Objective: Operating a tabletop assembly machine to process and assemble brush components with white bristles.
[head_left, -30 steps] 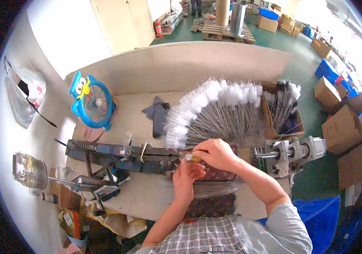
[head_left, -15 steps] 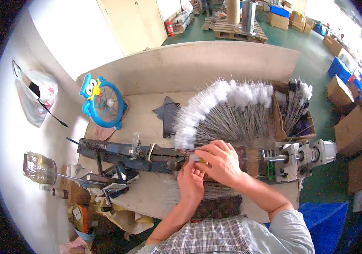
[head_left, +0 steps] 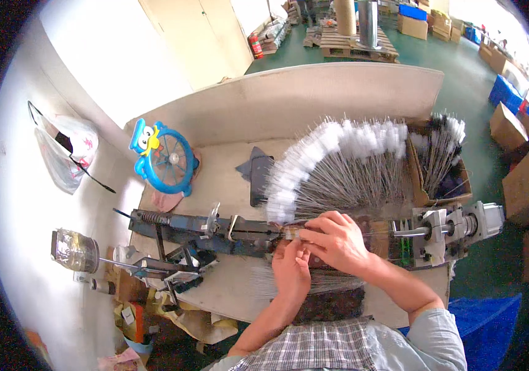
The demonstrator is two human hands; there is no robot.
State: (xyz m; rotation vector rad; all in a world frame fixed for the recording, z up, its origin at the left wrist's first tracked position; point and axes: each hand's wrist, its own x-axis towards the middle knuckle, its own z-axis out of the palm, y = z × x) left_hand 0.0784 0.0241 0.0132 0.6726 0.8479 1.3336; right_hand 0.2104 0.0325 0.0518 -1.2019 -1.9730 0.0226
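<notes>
Grip of both hands — right hand [head_left: 334,240] over left hand [head_left: 292,267] (fingers curled) — meets at the machine rail [head_left: 215,227].

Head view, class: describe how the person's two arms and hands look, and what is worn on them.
Both hands, left hand and right hand, are bare, with no gloves. The forearms are bare too. A short light blue sleeve covers the right upper arm; a checked garment lies over the chest.

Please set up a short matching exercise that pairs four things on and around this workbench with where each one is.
Things:
1. blue fan
2. plastic bag
3. glass jar
4. cardboard box of brushes

Places:
a. hanging on the wall at the left
b. at the bench's right end
c. on the bench's far left corner
d. below the bench's left end, near the wall

Pairs: 1-c, 2-a, 3-d, 4-b
</notes>
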